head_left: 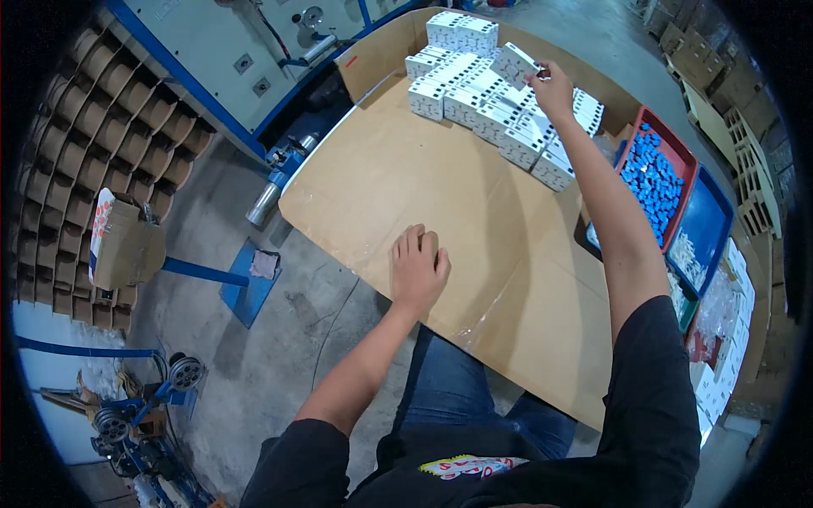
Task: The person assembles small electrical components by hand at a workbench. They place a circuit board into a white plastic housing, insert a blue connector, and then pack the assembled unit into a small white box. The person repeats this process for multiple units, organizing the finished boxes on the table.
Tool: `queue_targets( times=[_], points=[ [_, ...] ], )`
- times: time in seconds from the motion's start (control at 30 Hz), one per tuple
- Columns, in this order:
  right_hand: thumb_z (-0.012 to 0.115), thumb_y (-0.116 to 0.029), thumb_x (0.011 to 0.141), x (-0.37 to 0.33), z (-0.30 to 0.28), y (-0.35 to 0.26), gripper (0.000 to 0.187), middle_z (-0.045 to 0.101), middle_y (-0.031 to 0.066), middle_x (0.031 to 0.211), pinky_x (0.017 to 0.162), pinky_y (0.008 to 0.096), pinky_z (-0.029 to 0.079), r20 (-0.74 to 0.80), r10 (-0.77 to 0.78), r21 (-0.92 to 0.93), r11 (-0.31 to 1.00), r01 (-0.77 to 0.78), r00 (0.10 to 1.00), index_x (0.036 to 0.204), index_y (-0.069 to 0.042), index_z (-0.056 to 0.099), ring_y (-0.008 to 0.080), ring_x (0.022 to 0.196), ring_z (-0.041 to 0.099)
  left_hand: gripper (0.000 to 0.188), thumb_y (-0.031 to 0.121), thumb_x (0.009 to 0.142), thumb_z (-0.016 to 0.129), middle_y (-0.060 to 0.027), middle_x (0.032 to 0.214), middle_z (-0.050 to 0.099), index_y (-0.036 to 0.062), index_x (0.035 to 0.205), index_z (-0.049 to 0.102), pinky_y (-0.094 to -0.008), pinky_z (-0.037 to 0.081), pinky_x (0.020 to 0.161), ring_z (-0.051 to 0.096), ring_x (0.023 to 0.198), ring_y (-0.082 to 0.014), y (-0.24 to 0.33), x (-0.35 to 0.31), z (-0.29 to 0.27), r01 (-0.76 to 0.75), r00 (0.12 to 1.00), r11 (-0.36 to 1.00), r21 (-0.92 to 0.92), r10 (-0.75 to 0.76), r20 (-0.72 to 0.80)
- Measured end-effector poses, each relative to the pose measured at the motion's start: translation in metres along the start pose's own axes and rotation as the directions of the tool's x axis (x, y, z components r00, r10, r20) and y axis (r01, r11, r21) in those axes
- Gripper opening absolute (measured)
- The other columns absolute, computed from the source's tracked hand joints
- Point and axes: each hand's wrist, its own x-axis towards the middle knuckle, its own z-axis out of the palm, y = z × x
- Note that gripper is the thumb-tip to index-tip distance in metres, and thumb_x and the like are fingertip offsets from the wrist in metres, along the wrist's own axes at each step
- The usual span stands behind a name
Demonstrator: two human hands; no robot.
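Note:
My right hand (552, 88) reaches to the far side of the cardboard-covered table (381, 178), its fingers closed on the edge of a small white box (514, 66) with dark printing. That box is tilted, just above the rows of similar white boxes (461, 97) packed side by side. Near the table's front edge, my left hand (419, 264) rests palm down on the cardboard, fingers extended and holding nothing.
Right of the boxes stand a red tray (677, 151) of small blue pieces (650, 182) and a blue tray (710, 216) with white pieces (688, 258). A clear plastic bag (718, 306) lies beyond. Blue-framed machinery (229, 59) stands behind the table; a carton (131, 245) sits at left.

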Motion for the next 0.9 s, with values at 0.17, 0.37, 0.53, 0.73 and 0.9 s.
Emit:
queue_targets(
  times=[0.17, 0.37, 0.53, 0.73, 0.9],
  points=[
    [0.081, -0.022, 0.087, 0.041, 0.050, 0.006, 0.039, 0.077, 0.0182, 0.105, 0.088, 0.0444, 0.056, -0.011, 0.001, -0.040, 0.999, -0.002, 1.000, 0.117, -0.002, 0.067, 0.0353, 0.100, 0.074, 0.036, 0.023, 0.090, 0.066, -0.0200, 0.135, 0.054, 0.0023, 0.119, 0.061, -0.0519, 0.037, 0.112, 0.048, 0.133, -0.0377, -0.005, 0.005, 0.005, 0.036, 0.999, 0.999, 0.002, -0.036, 0.039],
    [0.079, -0.021, 0.089, 0.079, 0.105, 0.013, 0.042, 0.076, 0.0207, 0.107, 0.091, 0.0462, 0.055, -0.008, -0.028, -0.085, 0.996, 0.027, 1.000, 0.122, -0.003, 0.062, 0.0385, 0.102, 0.073, 0.040, 0.028, 0.093, 0.065, -0.0214, 0.138, 0.052, 0.0019, 0.123, 0.060, -0.0538, 0.036, 0.114, 0.046, 0.136, -0.0394, -0.011, 0.008, 0.007, 0.049, 0.995, 0.999, 0.008, -0.050, 0.087],
    [0.078, -0.020, 0.089, 0.109, 0.142, 0.028, 0.041, 0.076, 0.0191, 0.104, 0.089, 0.0475, 0.055, 0.017, -0.058, -0.136, 0.989, 0.060, 0.998, 0.124, -0.008, 0.060, 0.0382, 0.099, 0.073, 0.039, 0.026, 0.091, 0.069, -0.0196, 0.137, 0.052, 0.0040, 0.121, 0.060, -0.0544, 0.036, 0.112, 0.046, 0.136, -0.0402, -0.011, 0.012, 0.007, 0.083, 0.992, 0.996, -0.010, -0.082, 0.099],
    [0.076, -0.020, 0.091, 0.126, 0.171, 0.040, 0.037, 0.070, 0.0190, 0.108, 0.090, 0.0492, 0.054, -0.001, -0.145, -0.181, 0.973, 0.143, 0.989, 0.123, -0.010, 0.060, 0.0398, 0.104, 0.069, 0.045, 0.029, 0.090, 0.071, -0.0199, 0.139, 0.051, 0.0061, 0.127, 0.058, -0.0547, 0.035, 0.116, 0.047, 0.137, -0.0392, -0.014, 0.014, 0.010, 0.082, 0.987, 0.997, 0.011, -0.083, 0.136],
    [0.074, -0.021, 0.091, 0.118, 0.183, 0.028, 0.036, 0.065, 0.0200, 0.111, 0.091, 0.0497, 0.053, -0.050, -0.177, -0.176, 0.970, 0.166, 0.983, 0.122, -0.009, 0.061, 0.0409, 0.107, 0.066, 0.040, 0.026, 0.089, 0.072, -0.0189, 0.138, 0.051, 0.0074, 0.123, 0.060, -0.0540, 0.037, 0.112, 0.047, 0.136, -0.0407, -0.014, 0.017, 0.011, 0.089, 0.989, 0.996, 0.003, -0.089, 0.120]
  ],
)
